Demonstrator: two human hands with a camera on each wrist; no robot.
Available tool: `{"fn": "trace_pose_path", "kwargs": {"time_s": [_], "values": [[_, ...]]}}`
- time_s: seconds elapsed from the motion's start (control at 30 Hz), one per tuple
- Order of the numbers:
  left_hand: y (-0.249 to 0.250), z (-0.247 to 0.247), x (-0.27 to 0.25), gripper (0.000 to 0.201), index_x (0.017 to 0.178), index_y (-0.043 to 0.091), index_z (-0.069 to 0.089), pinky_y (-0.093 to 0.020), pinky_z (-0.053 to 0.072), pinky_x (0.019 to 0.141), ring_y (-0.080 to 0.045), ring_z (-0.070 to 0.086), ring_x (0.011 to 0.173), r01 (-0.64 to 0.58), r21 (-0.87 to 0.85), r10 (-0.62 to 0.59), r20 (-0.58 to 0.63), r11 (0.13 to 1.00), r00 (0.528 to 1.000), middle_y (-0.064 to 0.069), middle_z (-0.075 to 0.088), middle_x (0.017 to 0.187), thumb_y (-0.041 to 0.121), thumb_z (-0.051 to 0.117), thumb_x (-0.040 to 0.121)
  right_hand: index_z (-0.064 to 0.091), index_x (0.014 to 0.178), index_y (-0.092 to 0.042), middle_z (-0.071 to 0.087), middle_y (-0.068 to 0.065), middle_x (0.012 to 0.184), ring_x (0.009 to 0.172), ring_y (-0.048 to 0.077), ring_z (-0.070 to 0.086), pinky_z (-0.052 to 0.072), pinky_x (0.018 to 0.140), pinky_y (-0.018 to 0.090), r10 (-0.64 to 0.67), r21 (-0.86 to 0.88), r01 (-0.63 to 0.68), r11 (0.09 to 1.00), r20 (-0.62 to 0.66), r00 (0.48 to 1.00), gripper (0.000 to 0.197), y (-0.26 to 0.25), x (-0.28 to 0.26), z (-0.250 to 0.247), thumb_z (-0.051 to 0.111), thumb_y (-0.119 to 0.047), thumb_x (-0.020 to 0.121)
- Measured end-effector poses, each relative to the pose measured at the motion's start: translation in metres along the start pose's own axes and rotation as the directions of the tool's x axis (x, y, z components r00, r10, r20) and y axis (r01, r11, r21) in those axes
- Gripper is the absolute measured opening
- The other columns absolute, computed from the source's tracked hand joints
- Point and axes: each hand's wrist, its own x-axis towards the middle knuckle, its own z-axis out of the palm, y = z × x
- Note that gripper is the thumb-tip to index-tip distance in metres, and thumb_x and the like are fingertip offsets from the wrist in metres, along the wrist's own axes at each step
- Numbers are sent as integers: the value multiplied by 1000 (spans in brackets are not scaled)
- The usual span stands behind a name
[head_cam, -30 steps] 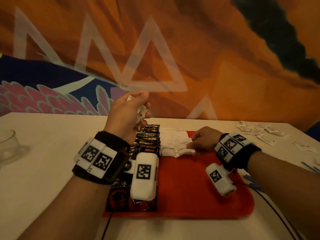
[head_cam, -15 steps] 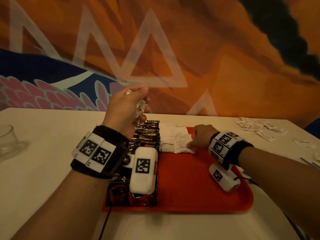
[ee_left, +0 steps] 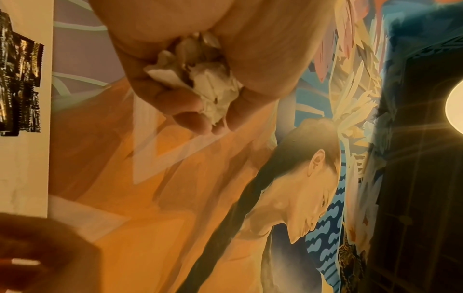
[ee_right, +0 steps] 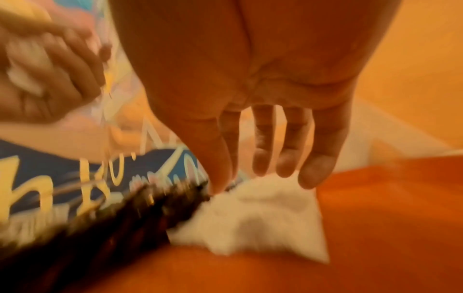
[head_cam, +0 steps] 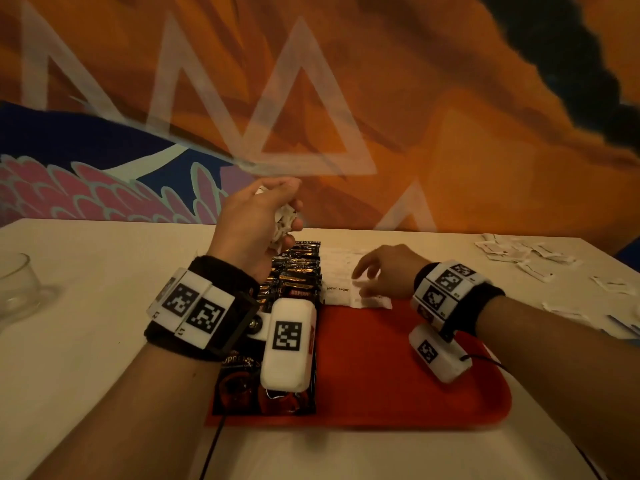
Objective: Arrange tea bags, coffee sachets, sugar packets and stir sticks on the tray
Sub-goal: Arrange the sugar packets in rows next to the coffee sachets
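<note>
Sugar packets [head_cam: 282, 221] were bunched in the left hand [head_cam: 254, 223] above the tray's [head_cam: 398, 375] far edge — some could slip; the right hand [head_cam: 384, 268], fingers spread, pressed the laid packets [head_cam: 341, 292] — a nudge could skew them.

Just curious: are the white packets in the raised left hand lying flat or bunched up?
Bunched up. The left hand grips the white packets in a crumpled wad, with creased edges poking out between the curled fingers.

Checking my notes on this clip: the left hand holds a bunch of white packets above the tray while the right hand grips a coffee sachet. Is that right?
Not quite. The left hand does hold white packets, but the right hand grips nothing: its straight fingers reach over the sugar packets on the tray, as the right wrist view shows.
</note>
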Motion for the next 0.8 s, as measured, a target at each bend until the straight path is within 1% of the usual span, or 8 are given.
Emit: {"fn": "trace_pose_path", "kwargs": {"time_s": [0.1,0.17,0.27,0.37,0.47,0.57,0.67,0.8], "values": [[0,0,1,25,102,16,66,-19,35,39,-11,53,54,47,-19,-45,65,999,997,2,60,70,39,58,97,70,103,-29,68,-7,103,92,7,63,48,75,24,-70,176,97,980,-153,986,20,-10,-6,-21,75,-33,84],[0,1,1,41,107,16,65,-19,33,37,-11,51,52,96,-24,-92,114,995,989,1,59,68,53,50,97,72,99,-26,70,-9,96,89,4,65,51,74,21,-120,295,211,932,-299,947,15,-22,-13,-33,75,-30,85],[-2,4,-1,57,113,15,61,-20,32,37,-14,51,52,133,-5,-130,165,991,978,-3,61,69,65,41,94,74,93,-21,72,-9,87,75,0,65,51,69,22,-182,427,415,804,-487,854,9,-43,-26,-41,75,-25,85],[-4,5,-2,57,118,13,57,-19,33,38,-14,52,50,154,-20,-147,205,988,968,-3,61,69,62,36,96,74,90,-15,74,-2,81,74,10,69,56,69,30,-216,506,539,673,-562,798,9,-61,-35,-41,77,-19,83],[-5,5,-2,53,121,10,58,-21,37,38,-12,53,50,142,-23,-134,214,990,968,-3,60,72,54,38,101,74,91,-13,74,1,82,75,13,70,59,71,32,-235,536,544,645,-539,809,21,-70,-38,-36,83,-24,76],[-5,5,-3,39,113,8,61,-20,42,40,-9,54,51,105,20,-107,185,994,977,-4,61,75,41,44,103,73,91,-15,74,0,84,77,14,70,58,72,34,-174,571,495,655,-523,834,26,-68,-34,-29,84,-31,73],[-7,8,-4,32,114,5,61,-20,47,45,-10,58,57,87,57,-96,181,995,979,-7,61,84,32,51,101,73,90,-14,74,4,86,82,20,69,56,71,36,-127,621,453,640,-496,859,20,-66,-30,-24,82,-25,77],[-11,8,-3,27,113,3,60,-20,50,49,-12,60,64,83,60,-95,228,995,969,-12,60,92,24,59,96,71,85,-10,73,9,87,79,21,68,53,66,27,-90,672,424,608,-472,877,9,-66,-29,-22,78,-14,81]]}}
